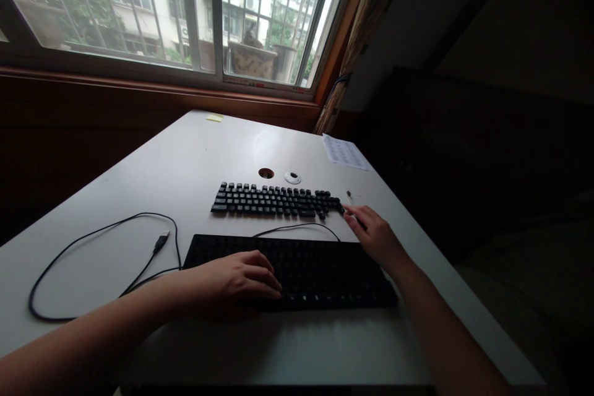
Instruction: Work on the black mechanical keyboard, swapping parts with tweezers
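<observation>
A black keyboard base [325,272] lies in front of me, its key area dark and its keys hard to make out. My left hand [248,275] rests on its left half, fingers laid over the front part. Beyond the base, loose black keycaps [273,201] are set out in rows like a keyboard. At the right end of those rows is my right hand [371,229], thumb and fingers drawn together beside the last keycaps. What they pinch is too small to tell. A thin white stick with a dark tip [349,194] shows just beyond the fingers, perhaps a cotton swab.
A black cable [93,232] loops on the left, with its USB plug [161,241] on the white table [153,179]. Behind the keycaps are a cable hole [266,173] and a round white cover [292,177]. Printed paper [346,153] and a yellow note [215,117] lie farther back.
</observation>
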Motion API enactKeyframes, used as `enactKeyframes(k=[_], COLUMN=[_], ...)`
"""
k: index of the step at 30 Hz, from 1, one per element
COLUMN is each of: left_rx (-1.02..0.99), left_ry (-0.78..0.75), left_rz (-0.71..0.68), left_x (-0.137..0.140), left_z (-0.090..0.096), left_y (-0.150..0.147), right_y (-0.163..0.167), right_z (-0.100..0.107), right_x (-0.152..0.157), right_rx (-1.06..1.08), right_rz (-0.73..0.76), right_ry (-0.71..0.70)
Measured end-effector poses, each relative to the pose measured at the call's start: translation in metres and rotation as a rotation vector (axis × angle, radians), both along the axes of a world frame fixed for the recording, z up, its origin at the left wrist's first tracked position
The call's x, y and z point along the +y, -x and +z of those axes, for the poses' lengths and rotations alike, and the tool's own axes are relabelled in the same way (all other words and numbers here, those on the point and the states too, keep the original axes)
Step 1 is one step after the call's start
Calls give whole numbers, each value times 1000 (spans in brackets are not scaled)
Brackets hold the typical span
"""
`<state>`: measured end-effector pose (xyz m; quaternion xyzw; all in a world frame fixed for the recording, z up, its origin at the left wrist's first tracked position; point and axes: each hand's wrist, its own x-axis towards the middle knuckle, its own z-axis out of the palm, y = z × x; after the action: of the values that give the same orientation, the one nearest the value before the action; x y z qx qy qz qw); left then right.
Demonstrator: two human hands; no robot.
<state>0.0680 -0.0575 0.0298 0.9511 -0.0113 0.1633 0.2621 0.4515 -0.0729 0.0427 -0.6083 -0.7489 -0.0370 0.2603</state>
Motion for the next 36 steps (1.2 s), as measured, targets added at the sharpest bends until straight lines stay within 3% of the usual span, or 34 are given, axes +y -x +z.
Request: enactKeyframes(k=[11,15,19,26,31,36], left_rx=[11,22,-1,-82,-116,-142], left_ry=[58,111,113,10,-75,-87], left_rz=[-10,-19,-7,91,34,34], left_x=[1,1,1,-1,-6,-7], left_z=[14,21,20,14,14,13], left_y=[5,7,5,2,1,1], right_y=[-26,-6,34,133,176,189], right_z=[-12,-15,-18,-19,-17,-21], right_x=[-110,-138,-152,-150,-139,-130], right_rx=[-36,-3,70,143,107,215], right_rz=[-240,-274,-323,124,167,178], right_ry=[-37,-28,-88,-154,-72,-99])
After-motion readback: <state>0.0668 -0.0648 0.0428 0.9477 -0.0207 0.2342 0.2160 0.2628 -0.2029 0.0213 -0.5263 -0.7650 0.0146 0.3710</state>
